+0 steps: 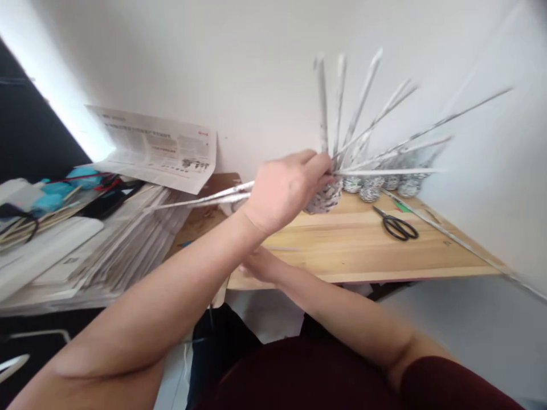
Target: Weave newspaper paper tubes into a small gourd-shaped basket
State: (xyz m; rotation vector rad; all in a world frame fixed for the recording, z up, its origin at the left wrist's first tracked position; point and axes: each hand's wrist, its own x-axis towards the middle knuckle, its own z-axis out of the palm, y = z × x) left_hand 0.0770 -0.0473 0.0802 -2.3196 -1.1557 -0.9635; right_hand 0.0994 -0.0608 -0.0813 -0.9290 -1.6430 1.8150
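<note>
- The left hand (290,182) is closing its fingers around the rim of a small round grey-and-white basket of woven newspaper (325,200), which is sitting left of centre above the table; a loose pinch could be letting the weave slacken.
- The right hand (260,265) is resting nearer, below the left forearm; its fingers are hiding, so I cannot tell how open it is or what it has.
- Thin rolled white newspaper sticks (366,88) are fanning out far and right; bumping the wall could be bending them.
- Two more pale rolled-paper sticks (205,200) are pointing left, where the grey stack of folded newspapers (132,239) could be snagging them.
- Black-handled scissors (388,218) are lying right; a sweeping stick could be knocking them.
</note>
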